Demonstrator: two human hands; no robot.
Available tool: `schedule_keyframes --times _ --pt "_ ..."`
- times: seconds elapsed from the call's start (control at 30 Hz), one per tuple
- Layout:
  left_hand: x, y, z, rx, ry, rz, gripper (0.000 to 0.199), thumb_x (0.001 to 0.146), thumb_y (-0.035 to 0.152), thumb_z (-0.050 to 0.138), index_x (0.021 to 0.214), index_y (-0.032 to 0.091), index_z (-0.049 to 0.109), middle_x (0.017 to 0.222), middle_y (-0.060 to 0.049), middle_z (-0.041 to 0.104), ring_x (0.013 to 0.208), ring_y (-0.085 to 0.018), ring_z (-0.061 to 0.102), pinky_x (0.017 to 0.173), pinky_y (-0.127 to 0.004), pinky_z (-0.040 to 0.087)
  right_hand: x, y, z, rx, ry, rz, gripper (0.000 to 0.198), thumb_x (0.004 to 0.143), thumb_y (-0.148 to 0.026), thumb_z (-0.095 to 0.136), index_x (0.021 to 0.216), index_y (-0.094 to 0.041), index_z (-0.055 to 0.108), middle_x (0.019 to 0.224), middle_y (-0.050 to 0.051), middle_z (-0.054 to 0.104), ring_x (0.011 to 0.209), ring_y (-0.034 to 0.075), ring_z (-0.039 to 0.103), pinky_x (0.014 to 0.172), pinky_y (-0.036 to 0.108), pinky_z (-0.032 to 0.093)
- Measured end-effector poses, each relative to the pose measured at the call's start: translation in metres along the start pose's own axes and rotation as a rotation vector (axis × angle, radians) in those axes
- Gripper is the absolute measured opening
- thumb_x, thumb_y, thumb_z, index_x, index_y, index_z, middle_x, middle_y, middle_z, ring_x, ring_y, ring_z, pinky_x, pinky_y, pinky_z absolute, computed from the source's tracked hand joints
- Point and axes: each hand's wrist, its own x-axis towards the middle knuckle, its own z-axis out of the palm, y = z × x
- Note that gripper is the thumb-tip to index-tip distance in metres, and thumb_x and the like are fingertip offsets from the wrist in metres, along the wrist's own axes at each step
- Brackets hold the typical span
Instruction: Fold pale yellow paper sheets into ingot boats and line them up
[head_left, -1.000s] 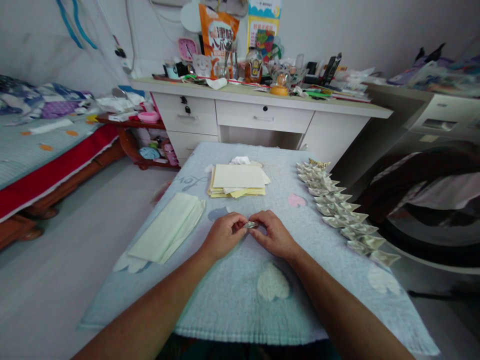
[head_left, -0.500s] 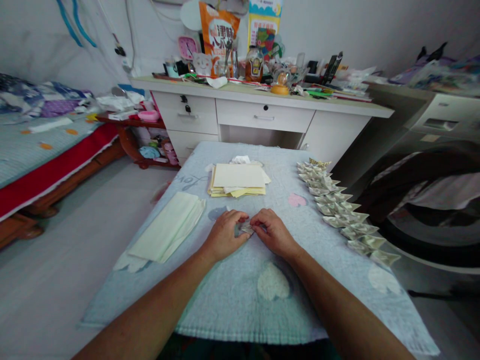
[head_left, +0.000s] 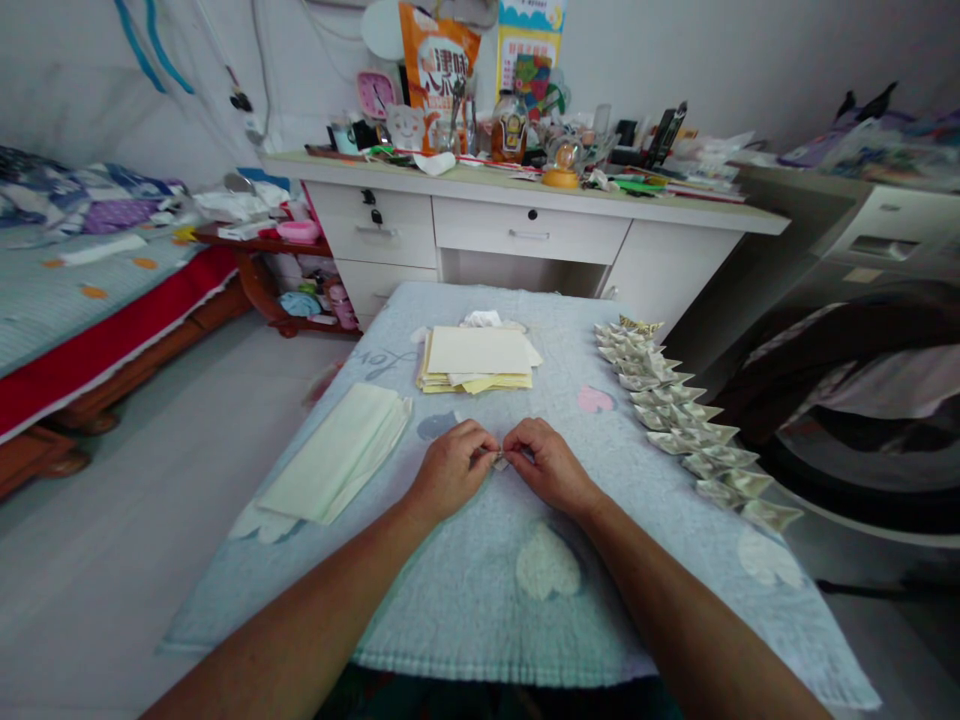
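Over the middle of the cloth-covered table (head_left: 442,630), my left hand (head_left: 454,465) and my right hand (head_left: 544,462) meet fingertip to fingertip. Both pinch one small folded piece of paper (head_left: 501,461), mostly hidden behind the fingers. Beyond the hands lies a stack of cream and yellow paper (head_left: 478,352). To the left rests a pale green folded paper bundle (head_left: 334,455). Along the right side runs a row of folded paper boats (head_left: 675,415), set closely one against another.
A white desk (head_left: 525,225) with drawers stands behind the table, its top crowded with jars, bags and small items. At the right is a washing machine (head_left: 885,240). A bed (head_left: 112,290) and a low reddish shelf (head_left: 255,270) stand at the left.
My left fingers have closed from a wider curl into a pinch near the right fingertips. Less of the folded paper shows now. The stack, bundle and boats have stayed put.
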Motion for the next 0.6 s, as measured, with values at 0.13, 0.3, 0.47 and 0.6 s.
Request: schedule_keyframes --times 0.13,0.3,0.47,0.6 --pt "-0.001 0.001 -0.003 0.009 -0.009 -0.015 0.011 0.083 0.014 0.052 0.078 0.018 0.062 0.082 -0.002 0.059 0.077 -0.015 0.057 0.071 -0.027 0.043 0.000 0.000 -0.005 -0.012 0.005 0.027 0.015 0.078 -0.004 0.056 0.077 -0.019 0.059 0.075 0.001 0.058 0.076 0.016 0.051 0.074 0.029 0.038" --pt "-0.002 0.001 -0.004 0.015 -0.028 -0.026 0.010 0.084 0.014 0.050 0.080 0.019 0.058 0.081 -0.002 0.060 0.078 -0.016 0.057 0.070 -0.027 0.041 -0.002 0.004 -0.014 -0.008 -0.017 0.106 0.013 0.077 -0.006 0.057 0.079 -0.018 0.060 0.076 0.001 0.060 0.075 0.015 0.053 0.071 0.027 0.039" --pt "-0.004 0.002 -0.005 0.000 -0.016 -0.040 0.010 0.084 0.013 0.049 0.079 0.019 0.055 0.080 -0.002 0.059 0.078 -0.016 0.057 0.069 -0.026 0.041 -0.003 0.004 -0.019 -0.005 -0.068 0.150 0.011 0.079 -0.008 0.056 0.078 -0.017 0.061 0.074 0.000 0.061 0.071 0.014 0.054 0.067 0.025 0.039" --pt "-0.004 0.003 -0.007 -0.036 0.000 -0.045 0.011 0.084 0.012 0.049 0.077 0.019 0.053 0.077 0.000 0.058 0.075 -0.015 0.055 0.069 -0.026 0.040 -0.002 0.004 -0.022 -0.006 -0.069 0.164 0.010 0.080 -0.010 0.056 0.079 -0.017 0.062 0.074 0.000 0.062 0.070 0.013 0.054 0.066 0.025 0.039"
